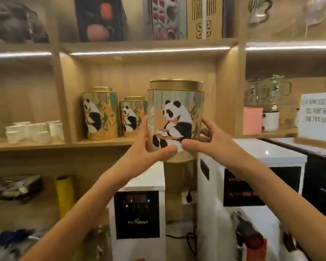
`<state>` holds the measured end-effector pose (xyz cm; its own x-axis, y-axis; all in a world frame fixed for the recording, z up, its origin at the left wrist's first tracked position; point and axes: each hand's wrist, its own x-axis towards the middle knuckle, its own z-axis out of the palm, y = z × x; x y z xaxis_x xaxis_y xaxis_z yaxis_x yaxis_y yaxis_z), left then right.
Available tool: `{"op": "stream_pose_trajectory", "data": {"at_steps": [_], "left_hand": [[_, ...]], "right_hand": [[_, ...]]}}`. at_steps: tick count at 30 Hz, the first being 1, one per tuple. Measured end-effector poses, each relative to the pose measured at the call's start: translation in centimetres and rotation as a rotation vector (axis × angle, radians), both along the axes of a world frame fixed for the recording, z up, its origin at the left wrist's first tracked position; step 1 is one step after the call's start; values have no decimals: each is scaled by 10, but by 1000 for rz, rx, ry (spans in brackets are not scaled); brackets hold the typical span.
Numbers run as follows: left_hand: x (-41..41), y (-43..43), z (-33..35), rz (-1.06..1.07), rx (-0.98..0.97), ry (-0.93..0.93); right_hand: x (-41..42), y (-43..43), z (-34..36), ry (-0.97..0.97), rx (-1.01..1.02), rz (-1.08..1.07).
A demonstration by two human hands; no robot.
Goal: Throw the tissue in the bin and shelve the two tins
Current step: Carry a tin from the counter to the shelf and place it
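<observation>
A large round tin (pixel 175 117) with a gold lid and a panda picture is held upright in the air in front of the middle wooden shelf (pixel 109 141). My left hand (pixel 149 147) grips its lower left side. My right hand (pixel 209 140) grips its lower right side. The tin's base sits a little below the shelf board's level, near the shelf's right part. Two more panda tins stand on that shelf: a tall one (pixel 100 113) at the left and a smaller one (pixel 133 117) beside it. No tissue or bin is in view.
White cups (pixel 32 129) fill the left shelf bay. A pink box (pixel 252 120), a white mug and a paper sign (pixel 317 114) stand in the right bay. White machines (pixel 139 210) (pixel 252 176) stand on the counter below the tin. A yellow roll (pixel 65 194) stands lower left.
</observation>
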<state>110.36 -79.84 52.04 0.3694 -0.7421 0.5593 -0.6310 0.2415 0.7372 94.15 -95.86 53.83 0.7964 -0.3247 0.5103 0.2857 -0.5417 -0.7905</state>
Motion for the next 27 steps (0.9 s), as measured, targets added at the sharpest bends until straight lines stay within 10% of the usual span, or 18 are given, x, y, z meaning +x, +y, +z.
{"op": "stream_pose_trajectory", "data": {"at_steps": [27], "left_hand": [[251,-219,3,295,298,45]], "right_hand": [[291,-217,-7,157,399,63]]}}
